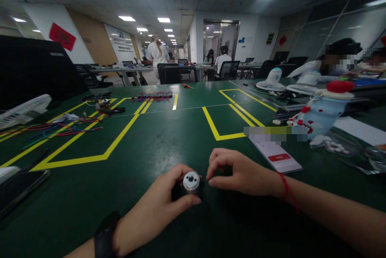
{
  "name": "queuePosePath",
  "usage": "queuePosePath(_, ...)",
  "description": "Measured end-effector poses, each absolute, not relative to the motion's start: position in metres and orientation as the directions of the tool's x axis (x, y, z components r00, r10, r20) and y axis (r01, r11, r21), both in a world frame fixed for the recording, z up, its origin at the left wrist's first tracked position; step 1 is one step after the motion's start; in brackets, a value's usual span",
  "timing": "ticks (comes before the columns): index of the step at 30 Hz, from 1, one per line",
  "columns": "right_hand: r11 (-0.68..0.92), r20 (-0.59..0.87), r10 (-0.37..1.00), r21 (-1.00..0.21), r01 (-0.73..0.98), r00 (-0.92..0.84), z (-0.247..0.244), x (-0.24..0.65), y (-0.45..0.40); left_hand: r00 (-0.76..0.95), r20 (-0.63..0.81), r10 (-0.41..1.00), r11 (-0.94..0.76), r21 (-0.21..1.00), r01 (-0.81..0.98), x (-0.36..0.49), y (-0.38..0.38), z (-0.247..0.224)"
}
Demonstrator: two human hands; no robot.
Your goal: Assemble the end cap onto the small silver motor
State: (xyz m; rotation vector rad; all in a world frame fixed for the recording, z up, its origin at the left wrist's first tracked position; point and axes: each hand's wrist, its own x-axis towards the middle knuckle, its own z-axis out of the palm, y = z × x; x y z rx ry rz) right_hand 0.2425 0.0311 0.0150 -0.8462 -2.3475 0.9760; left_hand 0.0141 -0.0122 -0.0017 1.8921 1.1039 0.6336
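Observation:
A small silver cylinder, which looks like a metal motor (191,182), stands upright near the front of the green table. Its pale round top has a dark centre and small holes on either side. My left hand (170,193) grips it from the left, thumb in front and fingers behind. Just right of it, and apart from it, hovers my right hand (233,171) with fingers curled and the thumb and index tips close together in a pinch. Anything between those tips is too small or hidden to make out.
Yellow tape (105,156) marks the green tabletop. Coloured wires (69,127) lie left, with a wire bundle (153,96) farther back. Right are a phone-like panel (277,155), a blue tumbler (325,113) and white fans (271,80). A dark phone (22,189) lies front left.

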Motion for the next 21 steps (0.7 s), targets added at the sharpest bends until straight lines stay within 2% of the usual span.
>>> queuePosePath(3, 0.587, 0.102, 0.634, -0.709, 0.391, -0.766, 0.003, 0.251, 0.036, 0.484, 0.0, 0.875, -0.247, 0.86, 0.447, 0.014, -0.012, -0.001)
queuePosePath(6, 0.616, 0.105, 0.617, -0.681, 0.395, -0.78, -0.003, 0.251, 0.036, 0.486, 0.009, 0.874, -0.257, 0.857, 0.447, 0.014, -0.012, -0.003)
queuePosePath(9, 0.574, 0.113, 0.634, -0.732, 0.367, -0.765, -0.003, 0.251, 0.037, 0.487, 0.018, 0.873, -0.271, 0.849, 0.454, 0.014, -0.012, -0.004)
queuePosePath(11, 0.427, 0.102, 0.701, -0.853, 0.3, -0.705, -0.003, 0.254, 0.041, 0.485, 0.021, 0.874, -0.279, 0.84, 0.465, 0.014, -0.013, -0.004)
queuePosePath(13, 0.145, 0.051, 0.82, -0.982, 0.12, -0.571, -0.005, 0.258, 0.049, 0.481, 0.03, 0.876, -0.29, 0.83, 0.476, 0.014, -0.014, -0.003)
queuePosePath(15, -0.087, -0.03, 0.897, -0.99, -0.109, -0.442, -0.009, 0.262, 0.059, 0.479, 0.036, 0.877, -0.297, 0.824, 0.483, 0.013, -0.014, -0.003)
queuePosePath(17, -0.158, -0.062, 0.921, -0.961, -0.226, -0.384, -0.014, 0.265, 0.067, 0.48, 0.034, 0.877, -0.297, 0.822, 0.485, 0.013, -0.014, -0.004)
queuePosePath(21, -0.139, -0.051, 0.919, -0.97, -0.201, -0.39, -0.016, 0.265, 0.071, 0.473, 0.041, 0.88, -0.299, 0.823, 0.483, 0.013, -0.015, -0.004)
